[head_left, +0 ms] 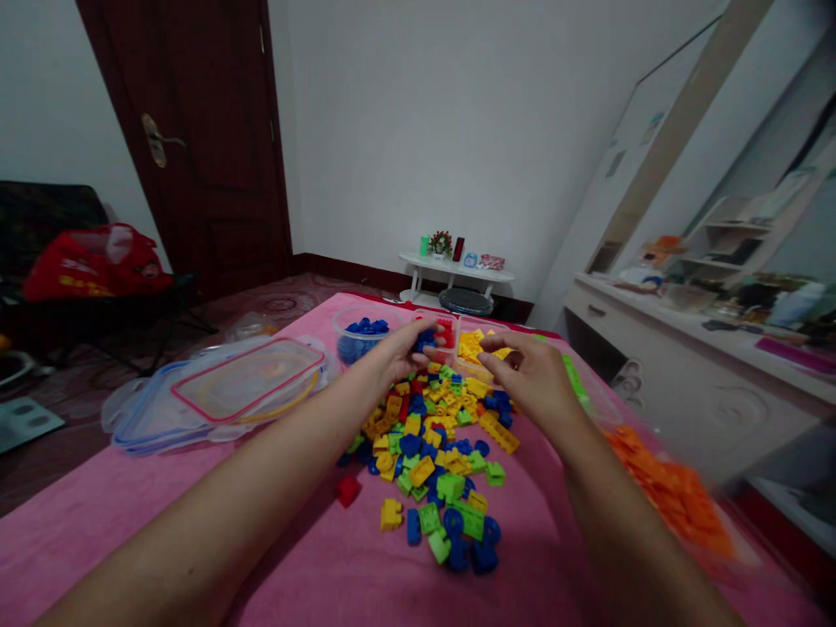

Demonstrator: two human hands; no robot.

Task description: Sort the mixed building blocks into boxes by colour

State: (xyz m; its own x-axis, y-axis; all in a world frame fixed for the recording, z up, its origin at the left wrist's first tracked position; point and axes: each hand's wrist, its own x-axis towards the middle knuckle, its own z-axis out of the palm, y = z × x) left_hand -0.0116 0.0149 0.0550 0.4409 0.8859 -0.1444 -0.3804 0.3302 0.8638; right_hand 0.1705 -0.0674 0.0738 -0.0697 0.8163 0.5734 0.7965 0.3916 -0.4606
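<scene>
The loose blocks (434, 453) are hard plastic, smooth, with a faint sheen on their red, blue, yellow and green faces. They lie on a pink cloth (261, 566) that looks matt and soft, with a fine towel-like nap. The stacked lids (241, 383) are clear, glossy plastic with coloured rims, and the round tub (346, 326) behind the pile is the same transparent plastic. The orange blocks (672, 492) also look plastic, though blurred. The door (209, 131) is dark varnished wood with a dull shine, and its handle (157, 139) is metal. The wall (457, 113) is matt paint.
</scene>
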